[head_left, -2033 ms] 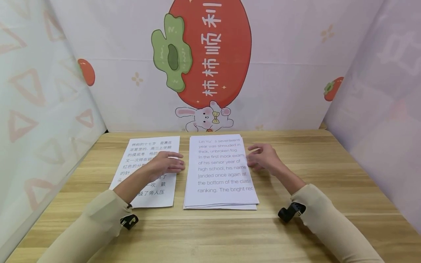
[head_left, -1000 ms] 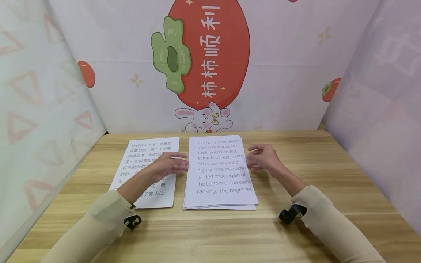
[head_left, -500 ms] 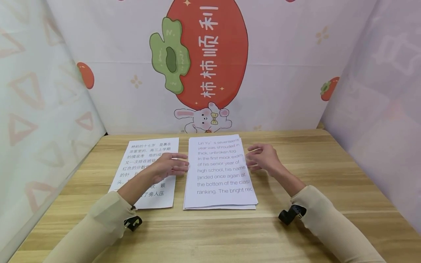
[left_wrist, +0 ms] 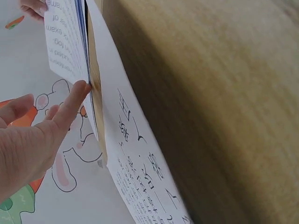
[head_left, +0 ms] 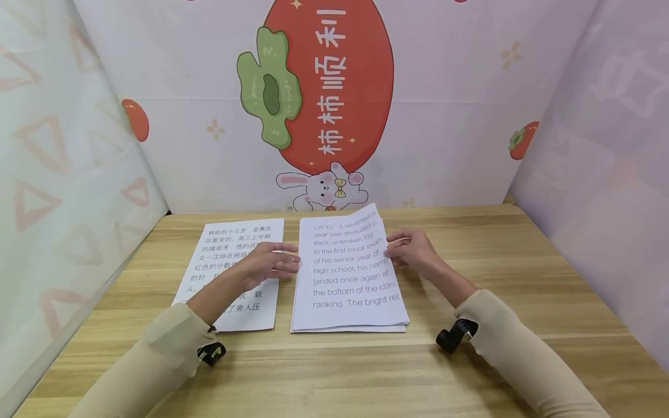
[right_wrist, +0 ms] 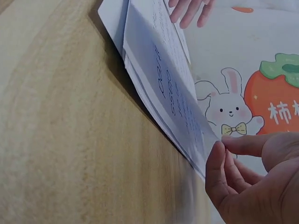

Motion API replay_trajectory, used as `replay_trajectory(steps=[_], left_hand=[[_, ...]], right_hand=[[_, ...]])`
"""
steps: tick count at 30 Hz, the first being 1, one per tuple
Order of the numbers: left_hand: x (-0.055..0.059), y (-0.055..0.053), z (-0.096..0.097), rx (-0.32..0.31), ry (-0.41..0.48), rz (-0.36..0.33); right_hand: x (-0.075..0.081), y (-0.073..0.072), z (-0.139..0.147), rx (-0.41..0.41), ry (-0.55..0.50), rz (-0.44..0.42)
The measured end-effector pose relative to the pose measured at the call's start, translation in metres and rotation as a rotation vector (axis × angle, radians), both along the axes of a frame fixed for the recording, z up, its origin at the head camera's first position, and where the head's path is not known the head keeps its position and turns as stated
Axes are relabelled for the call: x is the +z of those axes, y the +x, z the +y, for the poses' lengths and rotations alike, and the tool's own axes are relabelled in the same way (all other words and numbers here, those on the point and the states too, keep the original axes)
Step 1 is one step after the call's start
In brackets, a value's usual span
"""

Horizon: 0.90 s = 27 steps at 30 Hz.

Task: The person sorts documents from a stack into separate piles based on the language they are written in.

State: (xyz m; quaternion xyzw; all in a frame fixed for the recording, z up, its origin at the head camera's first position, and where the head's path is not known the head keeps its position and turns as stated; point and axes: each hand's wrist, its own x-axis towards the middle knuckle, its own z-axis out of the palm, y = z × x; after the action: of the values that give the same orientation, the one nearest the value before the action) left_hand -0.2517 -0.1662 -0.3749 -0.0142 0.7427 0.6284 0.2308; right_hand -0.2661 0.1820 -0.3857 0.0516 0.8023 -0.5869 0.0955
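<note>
A stack of printed paper sheets (head_left: 349, 273) lies in the middle of the table in the head view, English text facing up. The right edge of its top sheet (right_wrist: 163, 79) is lifted and bent. My right hand (head_left: 415, 251) pinches that edge between thumb and fingers, as the right wrist view shows. At the stack's left edge is my left hand (head_left: 263, 264), its fingers fairly straight and the fingertips touching the edge. Beneath the left hand and forearm lies another sheet with Chinese text (head_left: 235, 244), partly covered by them.
The wooden table (head_left: 334, 377) runs up to a white backdrop (head_left: 444, 145) printed with a large persimmon and a rabbit. Pale patterned curtains (head_left: 68, 174) stand at both sides. A black wrist camera (head_left: 211, 352) sits at the left cuff, another (head_left: 456, 337) at the right.
My right hand has moved slightly left and taken hold of the top sheet's right edge, which now rises. Earlier, my left hand slid right to the stack's left edge and stayed there.
</note>
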Motion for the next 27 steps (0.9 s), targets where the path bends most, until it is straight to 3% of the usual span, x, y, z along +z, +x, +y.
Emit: replay_trajectory(steps=[4,9,19,27], left_hand=[[-0.002,-0.002,0.001,-0.009,-0.024,0.031],[-0.005,-0.006,0.007,0.025,-0.08,0.067],[-0.009,-0.016,0.017,0.077,-0.149,0.108],[-0.008,-0.018,0.023,0.147,-0.092,0.118]], right_hand=[[0.0,0.0,0.002,0.013,-0.01,-0.019],[0.0,0.0,0.007,0.041,-0.052,-0.019],[-0.001,-0.002,0.017,0.08,-0.216,0.034],[-0.002,-0.001,0.021,0.087,-0.257,0.027]])
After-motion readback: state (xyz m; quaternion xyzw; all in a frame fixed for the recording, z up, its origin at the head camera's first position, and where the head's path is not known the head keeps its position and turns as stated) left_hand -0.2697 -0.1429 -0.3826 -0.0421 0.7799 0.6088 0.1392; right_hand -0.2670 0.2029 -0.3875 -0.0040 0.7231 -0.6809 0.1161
